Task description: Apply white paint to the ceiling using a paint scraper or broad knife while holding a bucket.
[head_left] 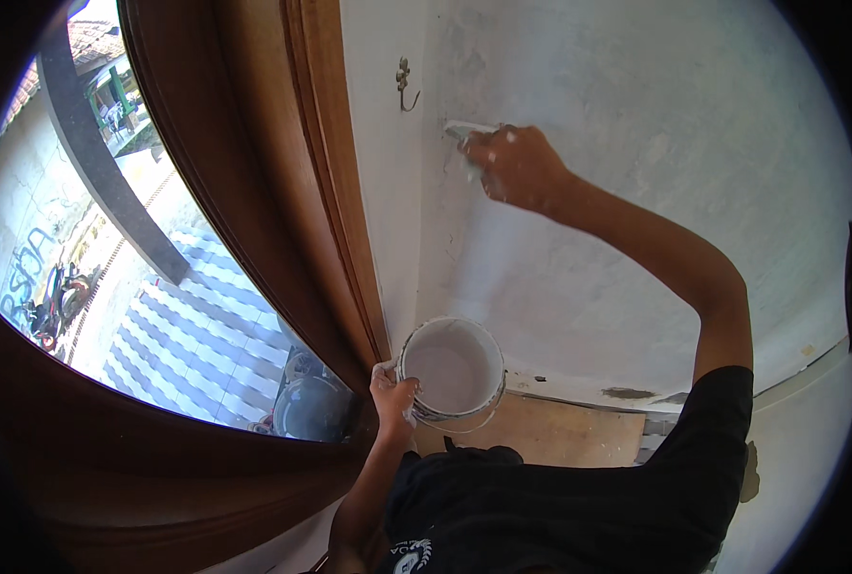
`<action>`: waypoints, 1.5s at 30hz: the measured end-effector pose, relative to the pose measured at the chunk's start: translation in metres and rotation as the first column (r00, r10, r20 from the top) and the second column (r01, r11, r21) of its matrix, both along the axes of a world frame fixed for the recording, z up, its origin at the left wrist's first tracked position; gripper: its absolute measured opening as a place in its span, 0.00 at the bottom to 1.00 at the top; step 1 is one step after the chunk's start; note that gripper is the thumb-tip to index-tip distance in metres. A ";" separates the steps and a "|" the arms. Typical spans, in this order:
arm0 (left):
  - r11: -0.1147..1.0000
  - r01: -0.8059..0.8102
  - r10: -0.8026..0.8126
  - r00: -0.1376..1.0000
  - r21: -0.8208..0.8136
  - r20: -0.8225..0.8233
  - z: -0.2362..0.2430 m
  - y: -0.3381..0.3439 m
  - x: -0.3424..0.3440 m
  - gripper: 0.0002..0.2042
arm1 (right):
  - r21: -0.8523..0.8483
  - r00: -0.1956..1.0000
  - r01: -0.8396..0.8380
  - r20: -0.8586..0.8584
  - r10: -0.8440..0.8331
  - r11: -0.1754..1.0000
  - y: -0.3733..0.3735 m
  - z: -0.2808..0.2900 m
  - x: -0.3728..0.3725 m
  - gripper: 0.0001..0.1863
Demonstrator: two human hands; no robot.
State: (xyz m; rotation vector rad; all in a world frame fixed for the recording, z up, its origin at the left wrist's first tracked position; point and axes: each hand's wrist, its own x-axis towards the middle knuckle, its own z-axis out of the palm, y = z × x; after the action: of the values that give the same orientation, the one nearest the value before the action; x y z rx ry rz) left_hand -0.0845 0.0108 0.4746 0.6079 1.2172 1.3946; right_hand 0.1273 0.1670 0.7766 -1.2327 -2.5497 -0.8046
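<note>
My right hand (517,165), spotted with white, is raised against the grey-white wall (617,191). Its fingers are closed round a flat, pale spreader (469,128) whose edge lies along the wall near the corner; the rest is covered by the hand. Lower down, my left hand (393,400) grips the near-left side of a white bucket (416,356), with white smears on its skin. The bucket is tilted so that its mouth faces up toward me. A smooth whitish mass (447,373) shows inside it. The bucket's thin wire handle (459,427) hangs down below the rim.
A metal hook (405,88) juts from the narrow white wall strip left of the corner. The brown wooden frame (326,143) stands left of that, with an opening onto a tiled yard (187,354). Below the bucket lies a tan board (579,432). A grey rounded container (309,409) sits outside.
</note>
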 end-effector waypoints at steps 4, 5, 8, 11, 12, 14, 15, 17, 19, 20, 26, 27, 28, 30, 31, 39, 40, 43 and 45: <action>1.000 0.000 0.000 1.000 0.003 -0.006 0.003 -0.002 0.000 0.18 | 0.147 0.997 0.077 -0.035 -0.073 0.986 0.021 0.057 0.006 0.21; 1.000 0.000 0.000 1.000 0.010 -0.007 0.003 -0.002 0.001 0.18 | 0.176 0.996 0.074 -0.053 -0.066 0.982 0.029 0.074 0.014 0.20; 1.000 -0.003 0.003 1.000 0.005 -0.011 0.008 0.000 0.000 0.18 | 0.214 0.985 -0.069 -0.141 0.101 0.974 0.043 0.112 0.025 0.15; 1.000 -0.007 0.007 1.000 0.008 0.004 0.005 0.001 -0.001 0.18 | 0.119 0.983 -0.015 -0.182 0.037 0.993 0.016 0.165 0.007 0.15; 1.000 -0.009 0.008 1.000 0.027 0.020 0.004 0.002 -0.002 0.18 | 0.117 0.983 -0.017 -0.182 0.039 0.993 0.011 0.173 0.003 0.15; 1.000 -0.015 0.015 1.000 0.021 0.010 0.007 0.003 -0.001 0.18 | 0.301 0.978 0.004 -0.198 0.059 0.954 0.000 0.190 -0.009 0.14; 1.000 -0.019 0.019 1.000 0.018 -0.001 0.009 0.003 0.000 0.18 | 0.282 0.990 0.034 -0.139 0.006 0.959 -0.003 0.197 -0.013 0.13; 1.000 -0.024 0.024 1.000 -0.007 0.005 0.007 0.001 -0.001 0.18 | 0.307 0.950 -0.262 -0.085 0.300 0.915 -0.010 0.181 -0.006 0.13; 0.999 -0.021 0.021 1.000 -0.024 0.011 0.007 0.002 0.003 0.18 | 0.319 0.827 -0.526 -0.023 0.561 0.788 -0.004 0.167 0.001 0.14; 1.000 -0.018 0.019 1.000 -0.011 0.019 0.005 0.002 0.005 0.18 | 0.387 0.924 -0.383 0.170 0.344 0.839 0.006 0.156 0.006 0.15; 0.999 0.032 -0.033 0.999 -0.019 -0.024 -0.014 0.009 0.002 0.18 | 0.457 0.895 -0.355 0.419 0.154 0.816 0.060 0.080 0.052 0.13; 0.998 0.051 -0.053 0.995 -0.025 -0.081 -0.018 0.004 0.001 0.18 | 0.540 0.865 -0.456 0.456 0.210 0.707 0.065 0.068 0.056 0.11; 0.999 0.035 -0.033 0.994 0.019 -0.108 -0.021 0.005 0.001 0.18 | 0.609 0.831 -0.540 0.494 0.256 0.581 0.068 0.051 0.063 0.10; 0.999 0.033 -0.028 0.992 0.036 -0.124 -0.003 -0.001 0.001 0.19 | 0.691 0.879 -0.354 0.476 -0.028 0.630 0.049 0.025 0.055 0.05; 0.999 0.023 -0.021 0.996 0.028 -0.087 -0.003 -0.006 -0.005 0.20 | 0.588 0.884 -0.326 0.467 0.018 0.740 0.043 0.027 0.045 0.08; 0.999 0.040 -0.040 0.996 0.002 -0.082 -0.012 -0.025 -0.027 0.19 | 0.354 0.953 -0.161 0.297 0.052 0.921 0.019 -0.045 0.111 0.08; 1.000 0.023 -0.024 0.996 -0.009 -0.085 -0.007 -0.029 -0.029 0.19 | 0.339 0.959 -0.130 0.280 0.032 0.932 0.011 -0.052 0.125 0.08; 0.999 -0.023 0.020 0.996 -0.036 -0.087 0.006 -0.040 -0.028 0.18 | 0.314 0.973 -0.064 0.232 -0.011 0.947 -0.005 -0.065 0.153 0.08; 0.998 -0.051 0.044 0.988 -0.045 -0.146 0.003 -0.046 -0.034 0.18 | 0.308 0.980 -0.050 0.198 -0.012 0.950 -0.006 -0.071 0.159 0.08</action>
State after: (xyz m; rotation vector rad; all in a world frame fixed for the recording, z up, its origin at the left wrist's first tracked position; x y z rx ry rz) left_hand -0.1186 -0.0350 0.4780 0.6591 1.3850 1.3750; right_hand 0.2861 0.1609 0.7055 -1.0723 -2.4459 -1.3263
